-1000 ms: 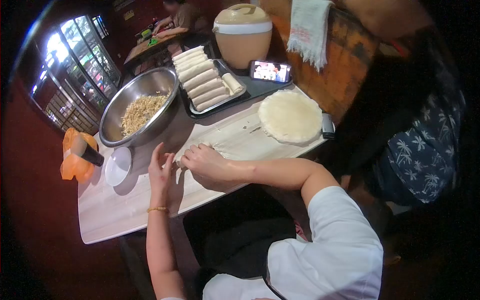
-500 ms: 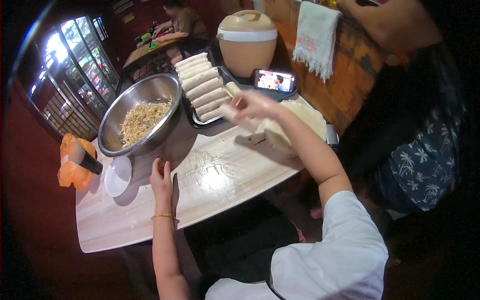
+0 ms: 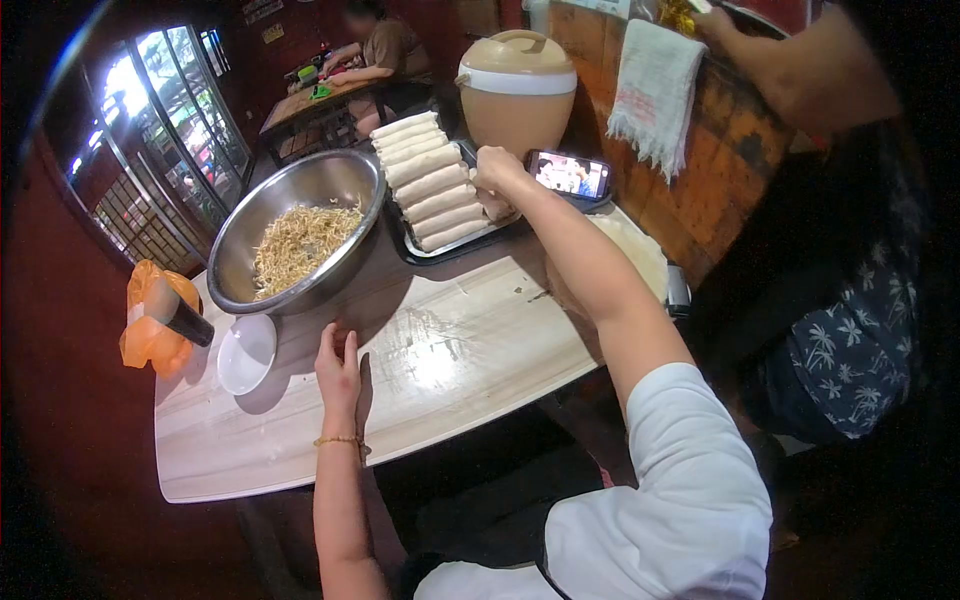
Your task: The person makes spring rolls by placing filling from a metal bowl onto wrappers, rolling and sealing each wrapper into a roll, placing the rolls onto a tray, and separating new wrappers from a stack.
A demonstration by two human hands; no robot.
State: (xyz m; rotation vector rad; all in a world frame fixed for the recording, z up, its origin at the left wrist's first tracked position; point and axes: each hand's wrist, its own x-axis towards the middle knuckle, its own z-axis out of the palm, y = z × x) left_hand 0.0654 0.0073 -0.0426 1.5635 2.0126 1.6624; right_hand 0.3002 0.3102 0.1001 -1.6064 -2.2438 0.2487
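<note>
My right hand (image 3: 498,172) is at the right side of a dark tray (image 3: 430,258), its fingers closed on an uncooked spring roll (image 3: 494,206), mostly hidden beneath the hand. Beside it in the tray, several pale rolls (image 3: 430,187) lie in a stacked row. My left hand (image 3: 338,368) hovers at or rests on the near part of the table, thumb and fingers apart and holding nothing. Just beyond it stands a steel bowl (image 3: 228,258) with a bean sprout filling (image 3: 300,245). Under my right forearm is a stack of round wrappers (image 3: 636,250), partly covered.
A white dish (image 3: 246,355) and an orange plastic bag with a dark cup (image 3: 185,322) sit at the table's left. Behind the tray are a beige cooler (image 3: 518,95) and a phone (image 3: 570,176) playing video. One person stands at the right; another sits at a far table.
My right hand has moved away from me with the roll, from above the table to the tray's right side. My left hand keeps its place on the near side. The view has shifted slightly.
</note>
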